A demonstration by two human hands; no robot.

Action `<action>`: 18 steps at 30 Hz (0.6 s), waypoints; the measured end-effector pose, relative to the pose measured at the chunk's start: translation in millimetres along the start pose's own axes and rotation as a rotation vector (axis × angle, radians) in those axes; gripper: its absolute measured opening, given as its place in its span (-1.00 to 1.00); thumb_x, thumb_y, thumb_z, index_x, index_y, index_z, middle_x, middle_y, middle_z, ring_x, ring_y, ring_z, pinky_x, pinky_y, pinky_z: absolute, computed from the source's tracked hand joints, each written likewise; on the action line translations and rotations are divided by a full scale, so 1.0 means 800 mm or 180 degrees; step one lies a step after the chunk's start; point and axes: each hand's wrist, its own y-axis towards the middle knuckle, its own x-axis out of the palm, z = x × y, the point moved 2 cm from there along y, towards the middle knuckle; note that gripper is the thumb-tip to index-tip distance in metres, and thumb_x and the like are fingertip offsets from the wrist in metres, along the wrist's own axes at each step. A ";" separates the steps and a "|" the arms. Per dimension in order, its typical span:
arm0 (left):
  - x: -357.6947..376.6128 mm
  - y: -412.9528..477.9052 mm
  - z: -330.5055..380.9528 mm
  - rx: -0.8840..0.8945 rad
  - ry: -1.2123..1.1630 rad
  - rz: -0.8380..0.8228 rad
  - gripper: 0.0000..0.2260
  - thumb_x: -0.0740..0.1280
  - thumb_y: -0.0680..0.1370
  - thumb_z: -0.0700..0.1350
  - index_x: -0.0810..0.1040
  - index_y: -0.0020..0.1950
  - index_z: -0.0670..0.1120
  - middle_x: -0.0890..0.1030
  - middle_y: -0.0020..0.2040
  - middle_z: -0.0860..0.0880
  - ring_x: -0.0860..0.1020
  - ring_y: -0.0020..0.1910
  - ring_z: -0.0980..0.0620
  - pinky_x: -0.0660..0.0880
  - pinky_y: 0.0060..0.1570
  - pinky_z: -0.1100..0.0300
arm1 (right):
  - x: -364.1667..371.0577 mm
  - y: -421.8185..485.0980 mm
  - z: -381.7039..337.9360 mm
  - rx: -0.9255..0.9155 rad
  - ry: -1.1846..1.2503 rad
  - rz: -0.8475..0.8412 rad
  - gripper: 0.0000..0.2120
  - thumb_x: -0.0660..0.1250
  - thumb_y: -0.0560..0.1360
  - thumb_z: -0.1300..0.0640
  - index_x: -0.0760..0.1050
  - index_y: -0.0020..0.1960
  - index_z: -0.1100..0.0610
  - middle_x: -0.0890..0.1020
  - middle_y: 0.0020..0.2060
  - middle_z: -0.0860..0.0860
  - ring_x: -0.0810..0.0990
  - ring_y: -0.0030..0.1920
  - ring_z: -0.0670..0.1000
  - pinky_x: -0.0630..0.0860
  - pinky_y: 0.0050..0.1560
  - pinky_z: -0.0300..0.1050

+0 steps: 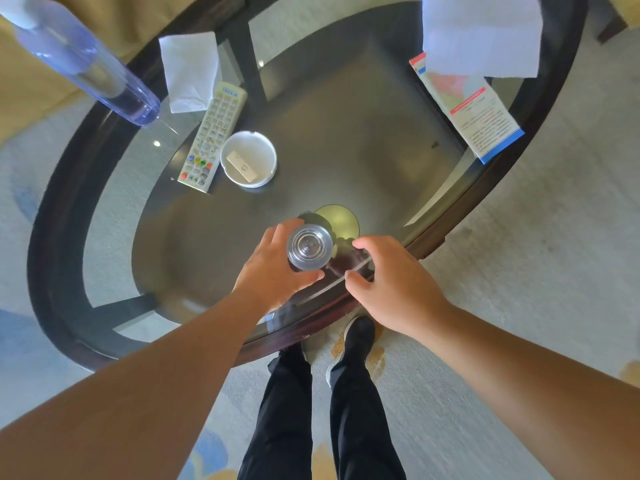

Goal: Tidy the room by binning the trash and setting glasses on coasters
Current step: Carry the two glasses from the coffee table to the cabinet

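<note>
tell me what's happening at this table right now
A person stands at a glass table, tidying. Their left hand holds a clear glass from the side, right at the near edge of a round yellow coaster. The right hand hovers beside it, loosely curled, holding nothing. Two tissues, a remote and a white ashtray lie farther back.
</note>
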 end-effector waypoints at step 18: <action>-0.052 -0.049 0.104 0.0491 0.0062 -0.0020 -0.50 0.41 0.25 0.24 0.26 0.10 0.31 0.54 -0.09 0.23 0.53 -0.14 0.23 0.43 -0.19 0.30 | -0.093 -0.053 -0.035 0.0166 0.0071 0.0380 -0.54 0.24 0.51 -0.07 0.31 0.37 0.01 0.42 0.30 -0.06 0.38 0.30 -0.05 0.39 0.25 -0.09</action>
